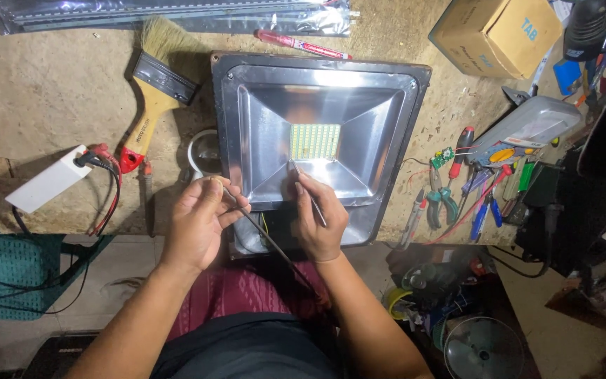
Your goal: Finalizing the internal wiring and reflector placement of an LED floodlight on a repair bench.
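Panel (315,140) lies just ahead of your right hand (319,223), which pinches a probe (308,189) angled at it; left hand (198,223) grips a rod (264,231).

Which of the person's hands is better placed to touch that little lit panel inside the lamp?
Probably the right hand: its thin probe already points at the LED panel. The left hand sits outside the floodlight.

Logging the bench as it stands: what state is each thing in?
Square metal floodlight housing: lying face up, uncovered.
Yellow LED panel: unlit.
Thin metal probe: tip at panel's lower edge.
Right hand: pinching the probe.
Left hand: gripping a thin dark rod.
Wooden-handled paintbrush: lying unused.
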